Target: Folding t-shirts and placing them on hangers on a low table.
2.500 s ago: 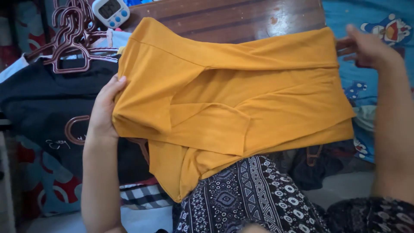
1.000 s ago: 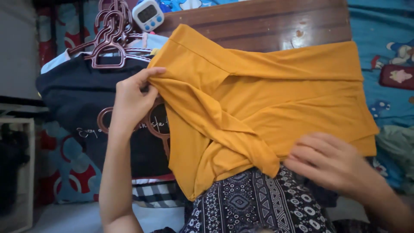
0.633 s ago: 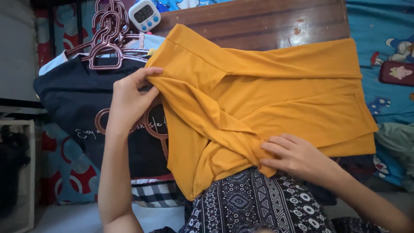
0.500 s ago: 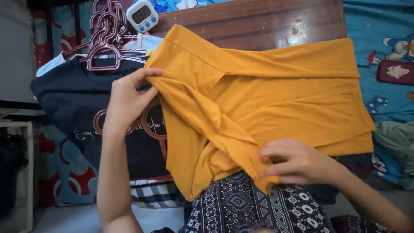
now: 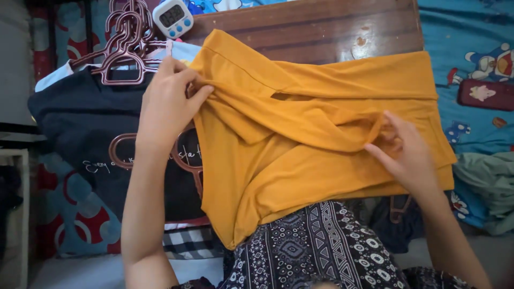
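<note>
**Soft mustard garment, pinched at two folds**

Nearest, across the lap: black-and-white patterned fabric (image 5: 316, 251), partly under the garment's near hem. On top of it and running far onto the dark wooden board (image 5: 321, 27): the mustard-yellow knit garment (image 5: 300, 155), half folded, layers crossing in the middle. Looks light, limp and stretchy, with no stiffness; likely to sag and slide out of its folds unless held at two points. Best taken at folded edges or hems, not by a single loose layer.

Left hand (image 5: 168, 99) closed on a bunched fold at the garment's far-left corner, thumb and fingers pinching cloth. Right hand (image 5: 407, 152) at the right-middle, fingers curled into a gathered fold; appears to be gripping it, though the fingertips are partly hidden in the cloth.

Left of the garment: a dark printed shirt (image 5: 91, 144) with a maroon hanger lying on it, touching the garment's left edge. Farther left: a bunch of maroon plastic hangers (image 5: 126, 45) and a white digital timer (image 5: 173, 17), close enough to snag a swung sleeve. Right: blue cartoon-print bedding (image 5: 471, 64) and a greenish cloth heap (image 5: 487, 184). Most open room: the bare board, far.
</note>
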